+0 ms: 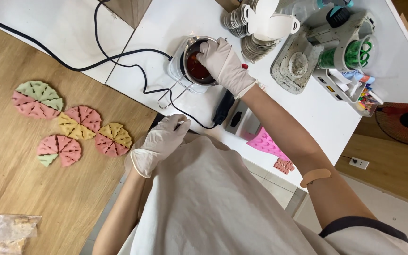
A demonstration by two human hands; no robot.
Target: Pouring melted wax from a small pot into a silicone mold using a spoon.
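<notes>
The right hand [223,63], in a white glove, reaches over the rim of a small metal pot [197,63] that sits on a white heater base [174,66] on the white table [166,23]. The fingertips curl down at the far rim of the pot; whatever they pinch there is hidden by the glove, so it cannot be told whether the fingers hold anything or only touch the rim. The pot holds a dark red liquid [195,66]. One wire handle [173,94] projects from the pot toward the person.

The left hand [161,141], also gloved, is near the person's chest, above the white apron [213,203]. Its fingers are loosely bent and close together near a black cable [119,56]; contact with the cable cannot be confirmed, and no object is visible in the hand.

Just beside the right forearm lies one black switch box [224,107]. A pink mould [265,144] is partly covered by the arm, and its full outline is not visible. Stacks of round metal discs [242,28] behind the pot are too crowded to count.

On the wooden surface [24,179] to the left lie four round groups of wedge-shaped pieces [72,127] in pink, yellow and green. One clear bag [5,231] is cut off at the lower left corner.
</notes>
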